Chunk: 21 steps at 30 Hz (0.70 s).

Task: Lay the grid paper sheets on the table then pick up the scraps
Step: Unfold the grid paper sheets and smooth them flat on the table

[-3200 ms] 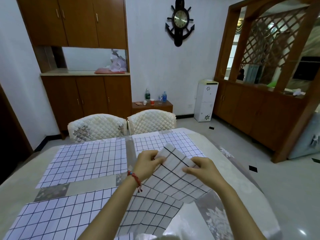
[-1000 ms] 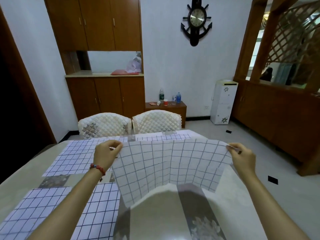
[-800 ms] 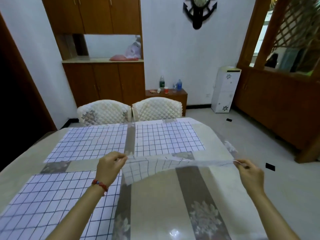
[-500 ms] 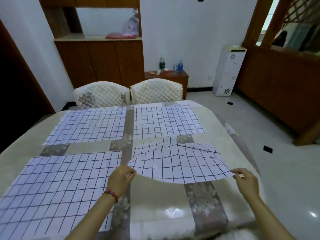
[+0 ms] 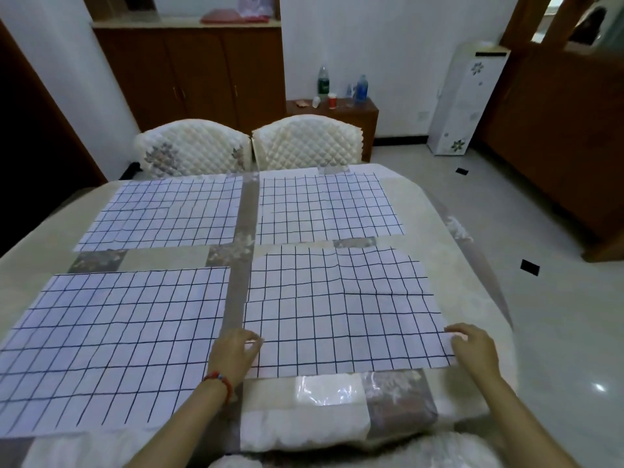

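Observation:
A white grid paper sheet point(image 5: 337, 315) lies flat on the near right part of the table point(image 5: 472, 292), creased across its middle. My left hand point(image 5: 234, 354) pinches its near left corner, thumb on top of the paper. At the near right corner, my right hand point(image 5: 474, 349) holds the paper with curled fingers. Three more grid sheets lie flat: near left point(image 5: 111, 339), far left point(image 5: 169, 214) and far right point(image 5: 324, 207). I see no scraps.
Two quilted white chairs point(image 5: 192, 150) point(image 5: 307, 143) stand against the table's far edge. Another chair back point(image 5: 439, 450) shows at the near edge. Behind are a low side table with bottles point(image 5: 337, 109), wooden cabinets point(image 5: 189, 76) and a white floor unit point(image 5: 469, 96).
Both hands unfolded the sheet, spread it wide in the air, then lowered it towards me onto the near right of the table. It now lies flat instead of billowing.

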Each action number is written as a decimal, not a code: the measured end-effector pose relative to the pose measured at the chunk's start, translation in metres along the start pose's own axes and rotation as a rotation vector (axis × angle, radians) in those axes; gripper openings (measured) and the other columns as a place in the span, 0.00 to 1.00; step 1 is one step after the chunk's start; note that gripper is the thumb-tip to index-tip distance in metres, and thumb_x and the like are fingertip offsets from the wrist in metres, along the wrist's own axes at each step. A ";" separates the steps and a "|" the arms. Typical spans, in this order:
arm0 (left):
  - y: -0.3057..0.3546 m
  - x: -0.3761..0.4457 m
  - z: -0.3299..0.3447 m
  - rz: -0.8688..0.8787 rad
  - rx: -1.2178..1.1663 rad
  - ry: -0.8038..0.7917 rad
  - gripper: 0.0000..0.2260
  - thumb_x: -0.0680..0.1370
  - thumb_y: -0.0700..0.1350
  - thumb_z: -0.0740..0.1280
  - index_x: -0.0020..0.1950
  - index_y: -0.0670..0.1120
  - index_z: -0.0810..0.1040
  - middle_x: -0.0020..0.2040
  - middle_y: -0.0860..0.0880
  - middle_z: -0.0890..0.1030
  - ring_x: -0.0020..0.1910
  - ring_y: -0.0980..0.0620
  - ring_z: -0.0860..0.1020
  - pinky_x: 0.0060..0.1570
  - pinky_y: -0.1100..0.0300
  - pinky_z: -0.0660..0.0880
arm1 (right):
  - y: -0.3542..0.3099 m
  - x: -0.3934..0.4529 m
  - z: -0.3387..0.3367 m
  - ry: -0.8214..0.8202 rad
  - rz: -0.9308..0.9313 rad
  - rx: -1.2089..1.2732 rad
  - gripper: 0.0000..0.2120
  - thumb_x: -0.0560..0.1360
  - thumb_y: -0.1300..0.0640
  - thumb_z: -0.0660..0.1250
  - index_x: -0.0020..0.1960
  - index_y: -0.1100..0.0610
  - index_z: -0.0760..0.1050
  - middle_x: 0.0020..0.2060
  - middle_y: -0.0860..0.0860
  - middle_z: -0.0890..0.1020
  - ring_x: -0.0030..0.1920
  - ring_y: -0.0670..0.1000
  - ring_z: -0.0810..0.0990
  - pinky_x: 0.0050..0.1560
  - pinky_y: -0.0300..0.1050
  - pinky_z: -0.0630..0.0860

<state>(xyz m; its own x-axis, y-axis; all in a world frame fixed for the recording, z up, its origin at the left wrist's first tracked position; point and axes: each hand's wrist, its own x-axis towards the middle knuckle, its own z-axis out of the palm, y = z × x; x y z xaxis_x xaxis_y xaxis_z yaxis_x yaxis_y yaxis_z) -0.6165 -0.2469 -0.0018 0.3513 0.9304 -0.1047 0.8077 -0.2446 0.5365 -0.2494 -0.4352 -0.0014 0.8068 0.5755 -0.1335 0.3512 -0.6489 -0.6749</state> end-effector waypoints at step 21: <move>0.000 0.072 0.028 -0.588 -0.294 0.147 0.18 0.73 0.41 0.68 0.28 0.43 0.62 0.28 0.45 0.67 0.31 0.47 0.68 0.32 0.59 0.65 | -0.022 0.086 0.056 0.012 0.264 -0.039 0.07 0.73 0.57 0.64 0.45 0.61 0.76 0.41 0.60 0.81 0.48 0.62 0.77 0.54 0.53 0.70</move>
<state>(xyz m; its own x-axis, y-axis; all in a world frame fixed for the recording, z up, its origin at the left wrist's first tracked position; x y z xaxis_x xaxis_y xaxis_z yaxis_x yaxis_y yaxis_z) -0.5779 -0.1873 -0.0325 -0.1922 0.9186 -0.3454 0.6750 0.3792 0.6329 -0.2147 -0.3436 -0.0386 0.8782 0.3785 -0.2924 0.1459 -0.7943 -0.5898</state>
